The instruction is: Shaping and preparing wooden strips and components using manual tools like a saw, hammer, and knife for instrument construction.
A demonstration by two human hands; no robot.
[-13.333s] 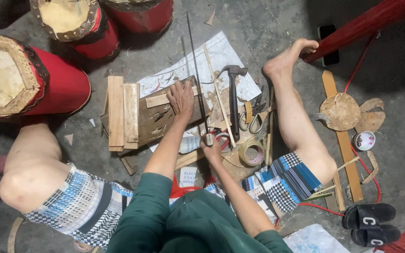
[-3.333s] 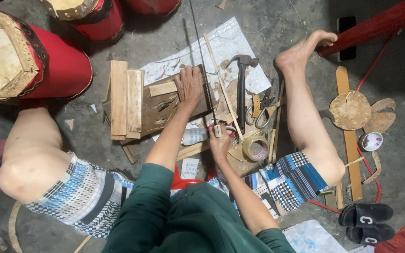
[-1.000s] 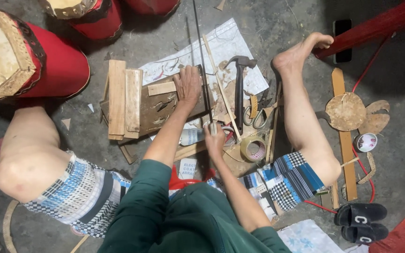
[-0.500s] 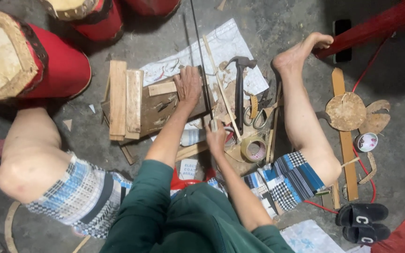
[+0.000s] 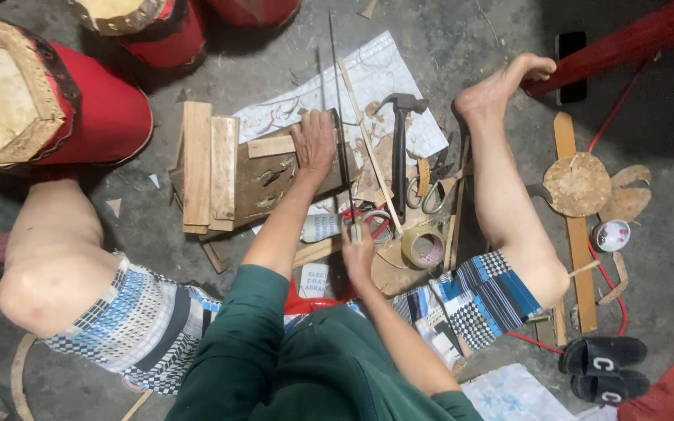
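Observation:
I sit on a concrete floor with both legs spread. My left hand [image 5: 316, 145] presses down on a dark wooden block [image 5: 271, 183] that lies among lighter wooden slats [image 5: 197, 167]. My right hand [image 5: 358, 253] grips the near end of a long thin metal blade [image 5: 339, 117], which runs away from me along the right edge of the block, beside my left hand. A thin wooden stick [image 5: 368, 152] lies slanted just right of the blade.
A hammer [image 5: 399, 148], scissors [image 5: 425, 191] and a tape roll [image 5: 423, 246] lie by my right leg on paper sheets [image 5: 368, 74]. Red drums [image 5: 48, 101] stand at the left. Wooden strips, round leather pieces [image 5: 579, 183], a small cup [image 5: 611, 235] and black sandals [image 5: 602, 366] are at the right.
My right hand has shifted slightly along with the blade; the left hand stays pressed on the block. The view has barely moved.

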